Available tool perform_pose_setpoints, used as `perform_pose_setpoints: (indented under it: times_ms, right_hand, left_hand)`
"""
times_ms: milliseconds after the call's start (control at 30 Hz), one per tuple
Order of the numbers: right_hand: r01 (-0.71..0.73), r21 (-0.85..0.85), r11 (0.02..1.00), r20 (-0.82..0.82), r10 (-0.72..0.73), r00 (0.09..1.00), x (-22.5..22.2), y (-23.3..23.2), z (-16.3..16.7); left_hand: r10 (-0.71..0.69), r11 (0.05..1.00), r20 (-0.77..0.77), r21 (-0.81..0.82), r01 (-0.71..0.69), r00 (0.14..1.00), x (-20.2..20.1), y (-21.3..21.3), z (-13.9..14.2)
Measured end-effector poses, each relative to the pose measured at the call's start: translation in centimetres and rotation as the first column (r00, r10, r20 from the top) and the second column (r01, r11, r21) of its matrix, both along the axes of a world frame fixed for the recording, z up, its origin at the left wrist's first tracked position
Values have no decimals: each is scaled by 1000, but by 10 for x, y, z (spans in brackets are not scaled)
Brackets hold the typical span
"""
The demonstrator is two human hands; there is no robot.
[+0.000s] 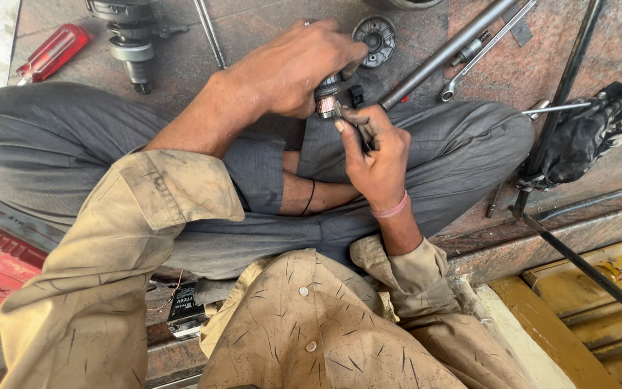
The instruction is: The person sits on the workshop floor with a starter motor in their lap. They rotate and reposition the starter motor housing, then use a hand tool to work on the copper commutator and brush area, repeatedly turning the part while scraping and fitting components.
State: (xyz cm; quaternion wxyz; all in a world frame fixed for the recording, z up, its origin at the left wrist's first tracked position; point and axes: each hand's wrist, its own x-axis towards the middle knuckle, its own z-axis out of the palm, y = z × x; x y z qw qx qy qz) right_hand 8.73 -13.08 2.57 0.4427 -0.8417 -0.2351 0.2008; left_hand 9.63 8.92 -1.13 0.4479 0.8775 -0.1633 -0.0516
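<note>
The left hand (pixel 293 68) is closing tight around a small motor armature (pixel 327 101), its long axis running up-down in view, copper end pointing toward the person. The right hand (pixel 376 155) is pinching a thin dark tool (pixel 362 133) against that end. One red-handled screwdriver (pixel 53 52), one round metal cover (pixel 374 39) and one spanner (pixel 485 52) are lying on the floor.

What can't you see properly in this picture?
Head view only:
- The small metal part: mostly covered by the left hand and right hand.
- The thin tool in the right hand's fingers: too small to identify.
- The red-handled tool: its tip is hidden.
</note>
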Motion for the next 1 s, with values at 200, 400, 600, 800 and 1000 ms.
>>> perform_pose_setpoints:
  times_ms: [200,400,600,800,1000]
  right_hand:
    - [59,40,997,91,-62,994,-5,5,-13]
    - [183,169,968,180,-213,960,-26,18,-40]
    - [196,215,957,132,-227,965,-23,22,-38]
    - [26,89,996,-14,-25,1000,0,6,-13]
    - [-34,-65,997,76,39,996,3,2,-7]
  left_hand:
    - [-3,1000,-16,-2,3,1000,-1,1,-2]
    - [14,999,61,-37,-11,998,-3,-1,-5]
    - [-28,999,-59,21,30,998,2,2,-1]
    - [-9,999,-45,49,12,999,0,0,0]
    - [-56,998,-41,30,57,998,4,3,-8]
